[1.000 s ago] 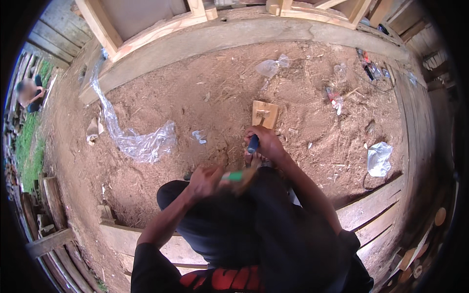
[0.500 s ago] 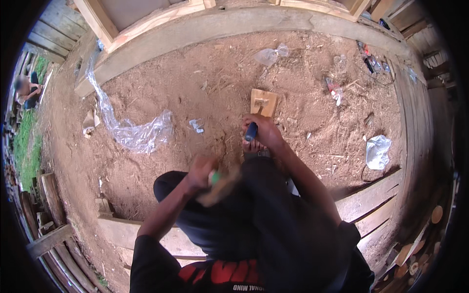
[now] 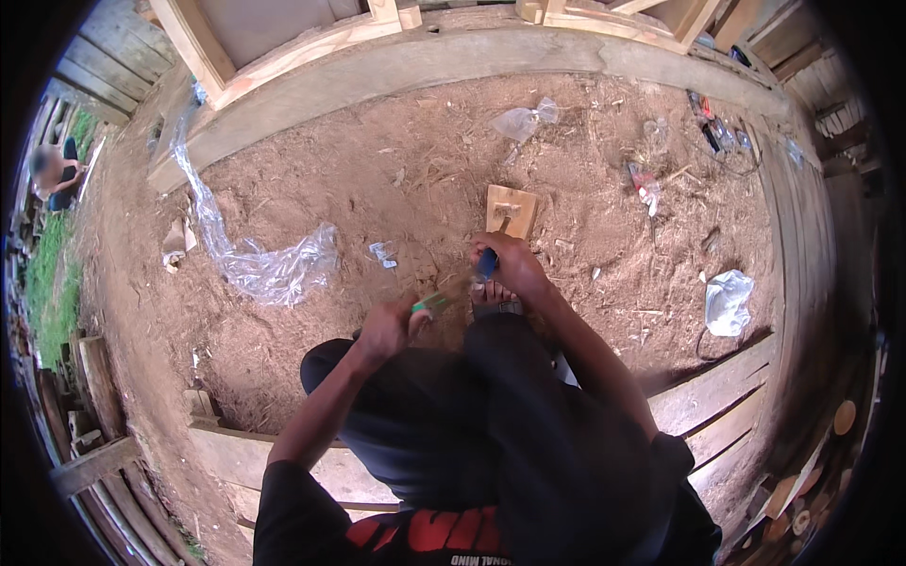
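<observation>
My right hand (image 3: 514, 262) is closed around the dark blue handle of a chisel (image 3: 487, 262). The metal blade points away from me and meets a pale wooden block (image 3: 522, 209) on the ground, at a roughly cut recess (image 3: 508, 209). My left hand (image 3: 385, 330) grips a green-and-tan tool (image 3: 429, 303), whose far part is smeared by motion near the chisel's handle end; its exact kind is unclear. My foot (image 3: 495, 292) is just below the right hand, close to the block's near side.
Clear plastic sheeting (image 3: 283, 269) lies on the dirt at the left, and a white plastic bag (image 3: 729, 302) at the right. A wooden frame (image 3: 302, 52) stands along the far side. Another person (image 3: 57, 174) sits outside at the far left. Stacked logs (image 3: 802, 519) fill the lower right.
My left hand has moved forward with its tool, from over my knee toward the chisel handle. My right hand still holds the chisel against the block.
</observation>
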A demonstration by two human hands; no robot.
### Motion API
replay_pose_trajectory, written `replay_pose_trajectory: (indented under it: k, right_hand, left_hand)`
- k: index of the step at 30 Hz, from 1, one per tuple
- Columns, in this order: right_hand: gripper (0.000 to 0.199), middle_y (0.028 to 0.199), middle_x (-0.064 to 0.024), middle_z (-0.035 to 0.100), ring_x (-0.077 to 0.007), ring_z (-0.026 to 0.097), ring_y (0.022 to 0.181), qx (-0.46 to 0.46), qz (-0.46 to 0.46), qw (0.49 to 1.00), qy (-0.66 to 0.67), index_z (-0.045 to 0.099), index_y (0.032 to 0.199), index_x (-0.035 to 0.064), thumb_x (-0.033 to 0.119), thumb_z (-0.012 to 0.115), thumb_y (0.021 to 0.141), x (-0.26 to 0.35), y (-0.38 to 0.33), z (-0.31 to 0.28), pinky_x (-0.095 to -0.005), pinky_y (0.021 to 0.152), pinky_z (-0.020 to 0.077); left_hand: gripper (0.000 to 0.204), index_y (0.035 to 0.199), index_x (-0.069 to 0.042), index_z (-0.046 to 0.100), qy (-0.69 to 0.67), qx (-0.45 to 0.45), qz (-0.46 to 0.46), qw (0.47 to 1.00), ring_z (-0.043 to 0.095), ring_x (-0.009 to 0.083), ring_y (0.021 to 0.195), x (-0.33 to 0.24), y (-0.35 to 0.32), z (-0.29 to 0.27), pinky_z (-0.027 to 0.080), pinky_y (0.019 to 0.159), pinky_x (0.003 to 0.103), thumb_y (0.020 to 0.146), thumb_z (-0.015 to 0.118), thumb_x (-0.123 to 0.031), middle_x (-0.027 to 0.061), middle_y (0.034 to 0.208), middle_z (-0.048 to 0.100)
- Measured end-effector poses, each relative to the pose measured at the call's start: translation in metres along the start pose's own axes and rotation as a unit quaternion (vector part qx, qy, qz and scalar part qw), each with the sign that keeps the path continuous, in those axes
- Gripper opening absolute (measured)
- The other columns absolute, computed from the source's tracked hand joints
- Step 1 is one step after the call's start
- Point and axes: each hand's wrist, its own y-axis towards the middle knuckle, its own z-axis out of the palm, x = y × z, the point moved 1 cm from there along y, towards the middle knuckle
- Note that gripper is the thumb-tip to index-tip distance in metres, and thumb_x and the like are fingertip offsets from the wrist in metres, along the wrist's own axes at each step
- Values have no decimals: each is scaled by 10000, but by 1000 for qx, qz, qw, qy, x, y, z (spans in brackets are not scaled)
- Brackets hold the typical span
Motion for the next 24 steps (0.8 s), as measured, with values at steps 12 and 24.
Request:
replay_pose_trajectory:
  k: [12, 24]
  right_hand:
    - [177, 749, -108, 608, -306, 594, 798, 45, -72, 993, -78, 603, 788, 77, 188, 719, 713, 21, 7, 16, -422, 820, 451]
    - [177, 769, -110, 633, -296, 591, 825, 100, -77, 969, -212, 610, 781, 74, 222, 677, 711, 23, -3, 49, -415, 838, 434]
  left_hand:
    - [502, 730, -120, 403, -359, -246, -288, 853, 313, 36, 434, 7, 19, -17, 234, 391, 227, 1007, 361, -537, -63, 540, 338]
    - [512, 732, -128, 407, -390, -238, -307, 835, 294, 49, 394, 17, 18, -19, 216, 358, 231, 1009, 336, -553, -57, 521, 320]
